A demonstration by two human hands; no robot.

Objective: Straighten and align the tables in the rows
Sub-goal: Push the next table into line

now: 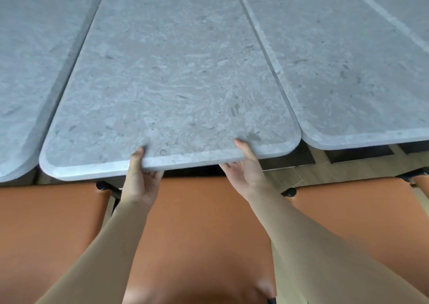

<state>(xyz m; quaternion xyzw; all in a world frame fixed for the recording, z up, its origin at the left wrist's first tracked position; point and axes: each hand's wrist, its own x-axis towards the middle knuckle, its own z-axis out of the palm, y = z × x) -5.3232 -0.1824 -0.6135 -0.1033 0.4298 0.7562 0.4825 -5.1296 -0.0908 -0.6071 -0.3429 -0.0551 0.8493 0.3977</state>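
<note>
Both hands grip the middle table's near edge

Left hand point(141, 182) and right hand point(246, 171) clasp the middle table point(171, 76), thumbs on top, fingers apparently beneath; its long axis runs away from them.

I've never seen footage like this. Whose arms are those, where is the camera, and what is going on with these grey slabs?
There is no machine here: a person wears a camera on the head, looking forward and down, so you see their own two arms. The grey slabs are stone-look tabletops standing side by side in a row. The left hand and the right hand each take a grip on the near edge of the middle table, thumbs on top, fingers underneath. Its near edge sticks out closer to the person than that of the table on the right. Nothing lies on the tabletops. Orange chair seats sit below, in front of the person.
</note>
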